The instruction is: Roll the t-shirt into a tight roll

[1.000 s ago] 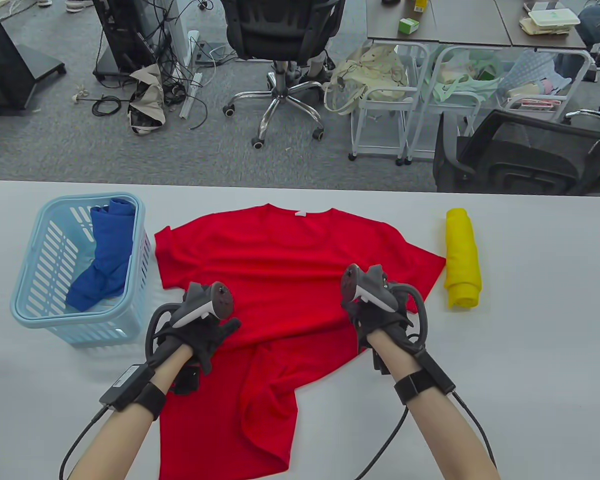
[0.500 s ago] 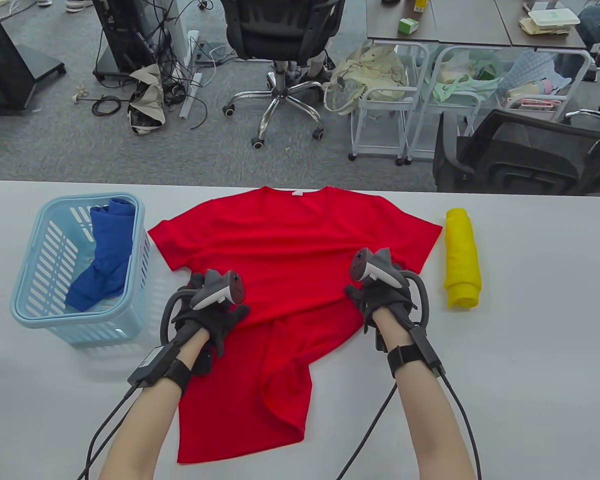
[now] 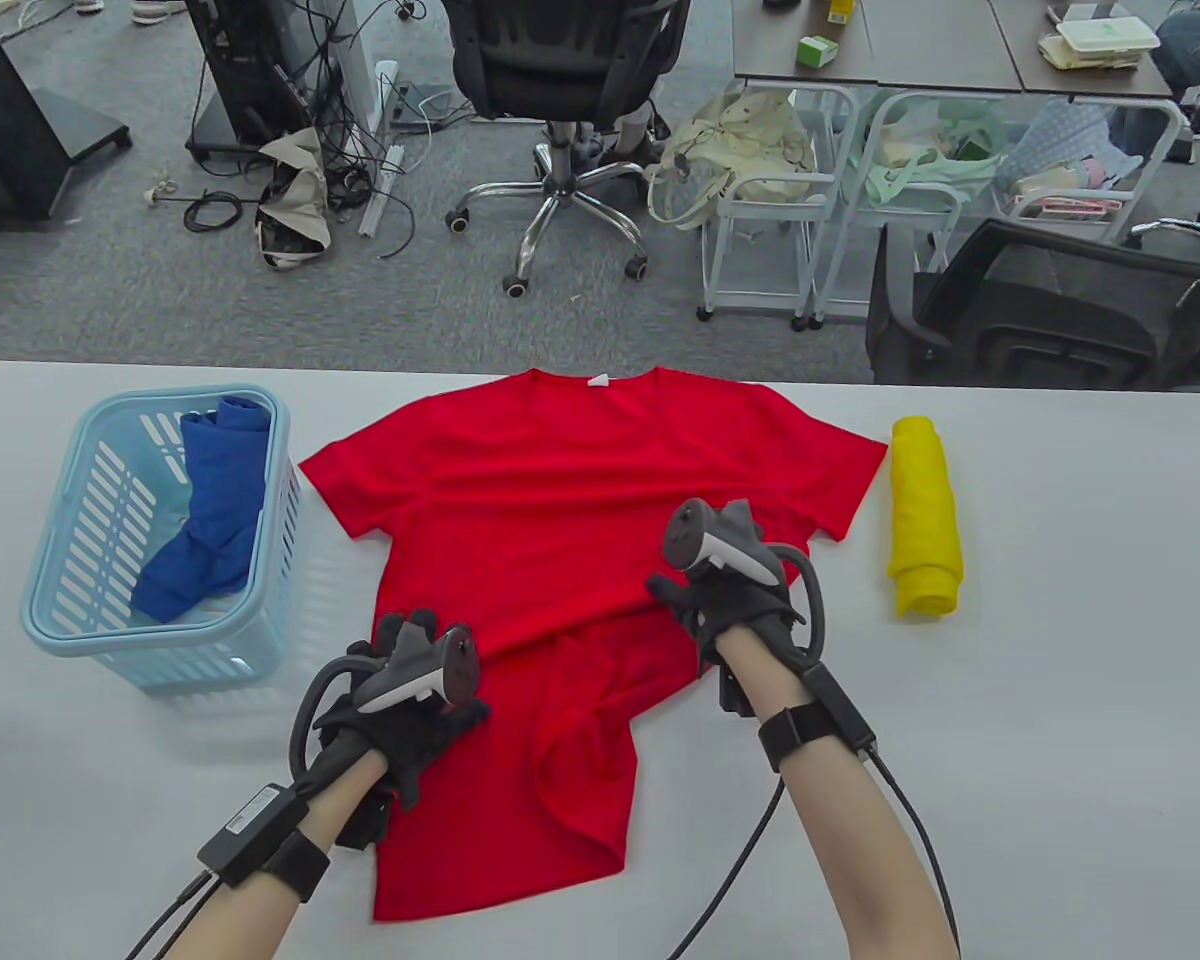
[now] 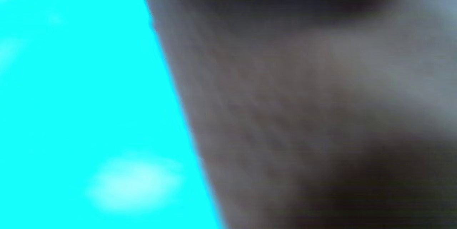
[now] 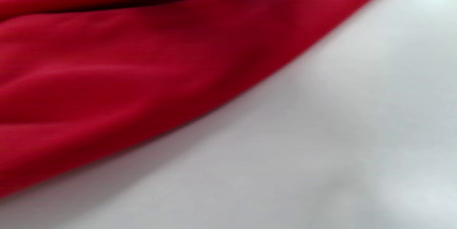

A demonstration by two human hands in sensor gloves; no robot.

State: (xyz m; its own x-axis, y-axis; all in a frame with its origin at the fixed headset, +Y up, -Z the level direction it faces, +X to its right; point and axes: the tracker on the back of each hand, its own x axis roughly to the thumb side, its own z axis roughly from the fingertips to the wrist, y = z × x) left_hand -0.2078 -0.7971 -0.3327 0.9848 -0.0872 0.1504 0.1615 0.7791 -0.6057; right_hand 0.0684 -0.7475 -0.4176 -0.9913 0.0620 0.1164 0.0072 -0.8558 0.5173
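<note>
Red t-shirt (image 3: 550, 500): thin, limp, prob. slippery; take hold at near hem. Right hand (image 3: 735, 600) and left hand (image 3: 400, 700) on cloth; finger state can't tell, trackers hide them.

A blue cloth (image 3: 210, 510) lies in the basket (image 3: 50, 610); yellow roll (image 3: 925, 515) right.

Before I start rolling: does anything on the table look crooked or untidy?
Yes. The red t-shirt is not flat: its lower right part is folded over and wrinkled beside the right hand, so its lower half looks narrow and uneven.
</note>
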